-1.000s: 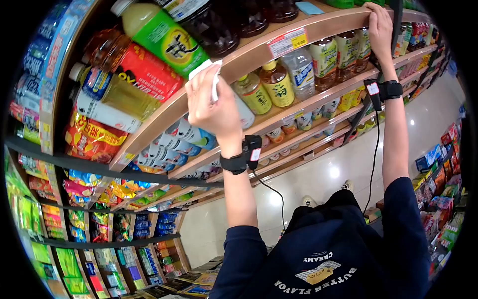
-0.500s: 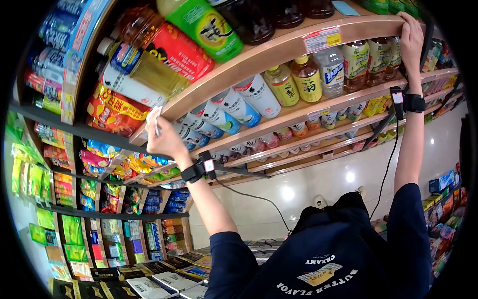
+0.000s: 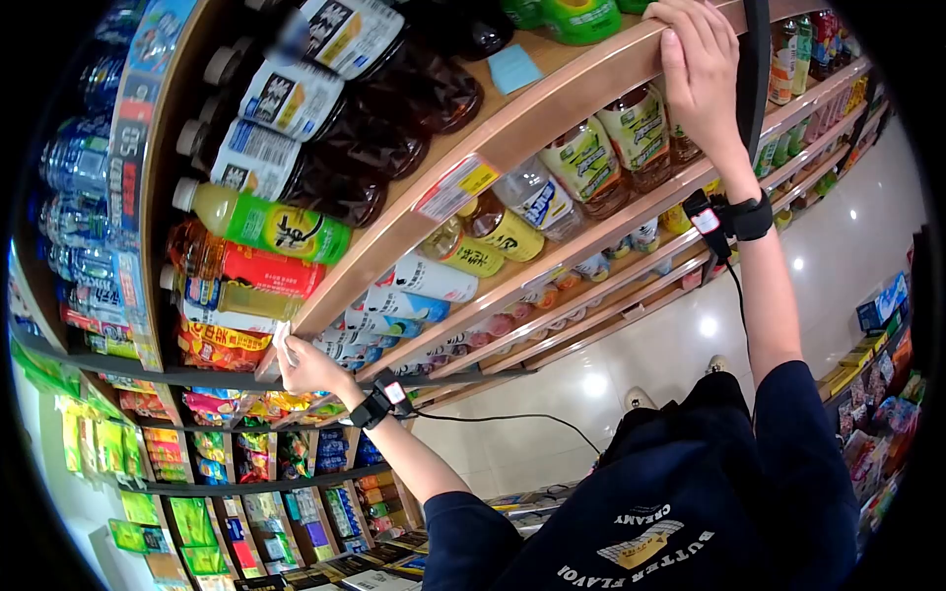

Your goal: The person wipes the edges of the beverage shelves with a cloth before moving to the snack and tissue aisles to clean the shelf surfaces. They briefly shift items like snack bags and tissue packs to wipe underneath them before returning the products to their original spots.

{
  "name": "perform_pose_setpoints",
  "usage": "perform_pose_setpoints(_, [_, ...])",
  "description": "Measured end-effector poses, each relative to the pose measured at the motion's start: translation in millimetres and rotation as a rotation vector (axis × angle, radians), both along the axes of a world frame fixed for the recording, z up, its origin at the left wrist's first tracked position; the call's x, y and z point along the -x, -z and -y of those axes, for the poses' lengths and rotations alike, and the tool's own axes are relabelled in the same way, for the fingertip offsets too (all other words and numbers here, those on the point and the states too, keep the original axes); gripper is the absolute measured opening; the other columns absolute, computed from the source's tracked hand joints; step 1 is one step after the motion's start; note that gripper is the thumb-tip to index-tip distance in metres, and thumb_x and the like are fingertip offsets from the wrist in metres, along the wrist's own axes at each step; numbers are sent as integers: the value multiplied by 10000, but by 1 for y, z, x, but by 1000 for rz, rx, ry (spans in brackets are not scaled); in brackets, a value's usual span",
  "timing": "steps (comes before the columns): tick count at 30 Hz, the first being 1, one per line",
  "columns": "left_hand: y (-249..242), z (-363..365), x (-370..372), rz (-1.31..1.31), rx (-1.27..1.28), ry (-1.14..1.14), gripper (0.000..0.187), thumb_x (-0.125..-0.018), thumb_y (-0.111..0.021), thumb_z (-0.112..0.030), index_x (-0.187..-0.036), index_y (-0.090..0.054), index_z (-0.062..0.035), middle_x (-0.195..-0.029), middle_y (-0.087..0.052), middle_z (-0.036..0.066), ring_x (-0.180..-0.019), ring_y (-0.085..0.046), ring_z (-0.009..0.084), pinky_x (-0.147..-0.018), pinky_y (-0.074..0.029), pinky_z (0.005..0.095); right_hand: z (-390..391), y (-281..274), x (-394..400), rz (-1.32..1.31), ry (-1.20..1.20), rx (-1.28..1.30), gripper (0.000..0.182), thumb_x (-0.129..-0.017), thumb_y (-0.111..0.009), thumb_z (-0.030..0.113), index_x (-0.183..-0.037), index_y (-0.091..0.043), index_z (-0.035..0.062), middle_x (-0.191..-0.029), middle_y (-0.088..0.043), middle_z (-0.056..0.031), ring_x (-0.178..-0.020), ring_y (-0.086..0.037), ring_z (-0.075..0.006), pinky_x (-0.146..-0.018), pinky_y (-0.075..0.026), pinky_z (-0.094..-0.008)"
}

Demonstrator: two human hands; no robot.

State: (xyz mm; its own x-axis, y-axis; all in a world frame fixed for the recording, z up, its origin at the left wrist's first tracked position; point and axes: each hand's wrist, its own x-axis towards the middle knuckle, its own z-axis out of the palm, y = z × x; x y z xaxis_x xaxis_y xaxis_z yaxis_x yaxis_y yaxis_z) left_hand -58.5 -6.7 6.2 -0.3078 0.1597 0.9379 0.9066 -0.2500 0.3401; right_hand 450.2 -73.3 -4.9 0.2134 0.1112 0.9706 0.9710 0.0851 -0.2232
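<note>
My left hand (image 3: 310,366) is closed in a pinch on a thin white piece (image 3: 283,331) that looks like tissue or cloth. It is at the left end of the upper shelf's wooden front edge (image 3: 394,236), beside a red snack bag (image 3: 222,345) and a bottle of pale yellow drink (image 3: 246,299). My right hand (image 3: 698,74) grips the same edge farther right, its fingers hooked over the top and its thumb against the front, close to a black upright (image 3: 754,79). Between the hands, a price tag (image 3: 458,187) sits on the edge.
Dark drink bottles (image 3: 325,148) and a green-labelled bottle (image 3: 281,229) lie across the upper shelf near a blue slip (image 3: 514,69). Tea bottles (image 3: 503,225) stand on the shelf below. A cable (image 3: 512,418) hangs from the left wrist device (image 3: 379,399). Snack shelves (image 3: 236,448) stand at left.
The view has shifted toward the right, showing more dark bottles. My left hand still pinches the white piece at the shelf's left end; my right hand remains on the shelf edge.
</note>
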Motion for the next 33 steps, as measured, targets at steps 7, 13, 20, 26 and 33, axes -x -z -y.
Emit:
perform_pose_setpoints(7, [1,17,-112,-33,14,146,215,-819,-522,-19,-884,-725,9,-865,-718,126,-742,-673,202,-706,-518,325,-12,6,-10,29,-18,-67,172,-852,-443,126,-940,-550,24,-980,-543,-153,-1023,-495,-329,-981,-306,-448])
perform_pose_setpoints(13, [7,17,-171,-110,-76,347,194,-815,-530,82,-844,-707,7,-835,-693,103,-753,-648,199,-729,-513,323,-13,6,-9,35,0,-54,189,-856,-434,140,-942,-555,23,-982,-540,-154,-1020,-489,-331,-980,-304,-447])
perform_pose_setpoints(20, [6,19,-202,-135,-97,582,250,-728,-537,186,-856,-689,34,-821,-681,147,-803,-650,277,-788,-504,357,-17,7,-3,27,41,-94,226,-887,-377,144,-944,-553,15,-1000,-543,-168,-1050,-477,-338,-985,-296,-429])
perform_pose_setpoints(26, [5,17,-189,-231,-112,690,273,-682,-594,150,-893,-693,8,-855,-687,135,-823,-665,290,-804,-506,363,-43,27,-34,173,121,-221,323,-939,-346,187,-1032,-629,62,-1082,-631,-76,-1093,-524,-282,-992,-336,-397])
perform_pose_setpoints(33, [3,12,-152,-225,-120,740,305,-647,-597,145,-896,-699,1,-847,-689,130,-816,-671,282,-808,-511,371,-38,26,-35,181,128,-160,327,-957,-335,181,-1069,-608,39,-1101,-616,-105,-1090,-525,-294,-970,-357,-395])
